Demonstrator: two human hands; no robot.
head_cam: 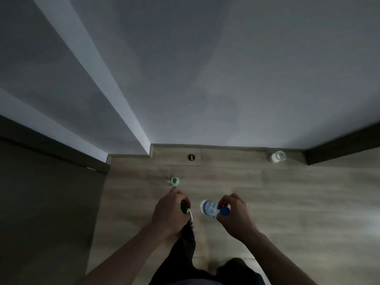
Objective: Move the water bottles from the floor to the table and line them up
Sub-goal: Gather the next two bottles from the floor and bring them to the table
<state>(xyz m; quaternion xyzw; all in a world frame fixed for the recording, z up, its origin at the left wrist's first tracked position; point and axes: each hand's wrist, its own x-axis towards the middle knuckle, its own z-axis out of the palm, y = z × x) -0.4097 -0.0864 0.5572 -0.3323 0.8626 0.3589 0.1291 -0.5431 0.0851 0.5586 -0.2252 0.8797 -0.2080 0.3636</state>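
Dim room, wood floor [287, 192] meeting a grey wall. Right hand [236, 214] pinches a blue-cap bottle [211, 208] by the neck, label unreadable. Left hand [170, 212] is curled round a green-cap bottle [40, 207]. Two more bottles stand on the floor: green cap [174, 181] just beyond the left fingers, white cap [276, 156] by the wall, open floor between.

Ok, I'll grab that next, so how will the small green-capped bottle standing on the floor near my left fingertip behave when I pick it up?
The small green-capped clear bottle looks short, so probably light. It stands upright on the smooth wood-look floor, so a nudge from the left hand might tip or slide it. Its fill is hard to tell.
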